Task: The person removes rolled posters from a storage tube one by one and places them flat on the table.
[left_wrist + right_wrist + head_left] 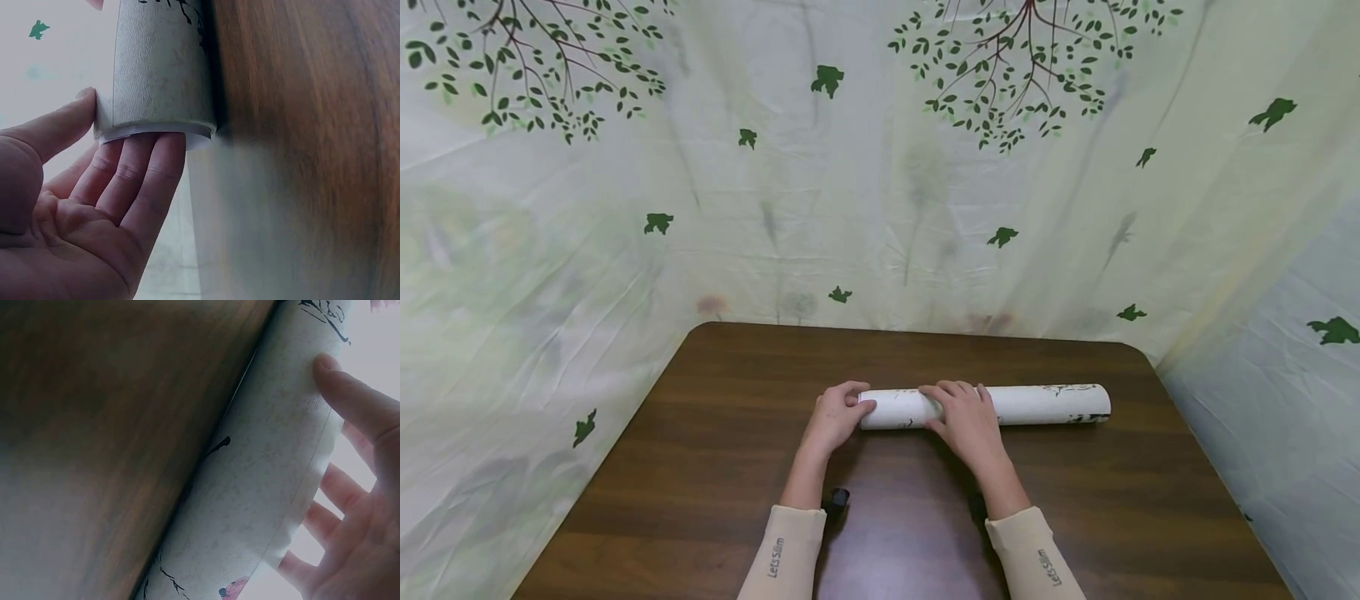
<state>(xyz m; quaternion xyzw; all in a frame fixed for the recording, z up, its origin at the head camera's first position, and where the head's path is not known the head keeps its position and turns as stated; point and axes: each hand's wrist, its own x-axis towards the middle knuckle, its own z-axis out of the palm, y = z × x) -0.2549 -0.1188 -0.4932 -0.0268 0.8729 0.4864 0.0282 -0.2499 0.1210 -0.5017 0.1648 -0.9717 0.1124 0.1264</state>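
Observation:
A white roll of wallpaper (1037,406) with dark branch prints lies sideways on the wooden table. At its left end, my left hand (835,417) holds the edge. The left wrist view shows that hand (112,206) with several fingers tucked into the open end of the roll (162,69) and the thumb against its outside. My right hand (967,425) grips the roll left of its middle, fingers over the far side. In the right wrist view, its thumb presses the textured surface of the roll (250,462), which also carries a pink print low down.
The brown table (700,500) has rounded far corners. Behind it hangs a pale cloth (880,192) printed with branches and green leaves. Dark wrist devices (837,501) show beside the beige sleeves (790,550).

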